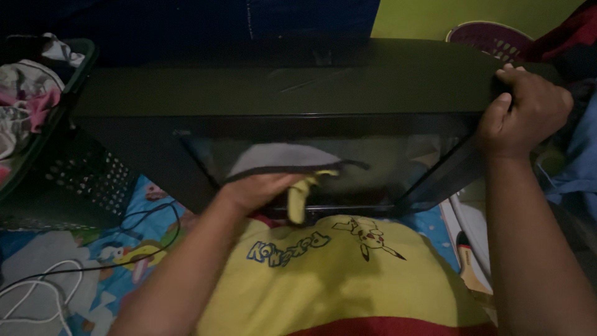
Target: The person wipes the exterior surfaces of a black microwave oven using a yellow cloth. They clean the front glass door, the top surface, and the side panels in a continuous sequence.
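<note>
Glass tank point(280, 99) lies on its side, long axis left-right, open face toward the near side. Left hand point(258, 190) fingers closed on a grey-yellow cloth point(292, 165) against the glass. Right hand point(525, 112) fingers clamped over the right end. Laundry basket point(37, 112) crowds the left; purple basket point(488, 37) far right.

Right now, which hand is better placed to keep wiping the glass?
The left hand. It holds the cloth against the glass tank's front pane. The right hand is busy gripping the tank's top right corner, far from the cloth.
</note>
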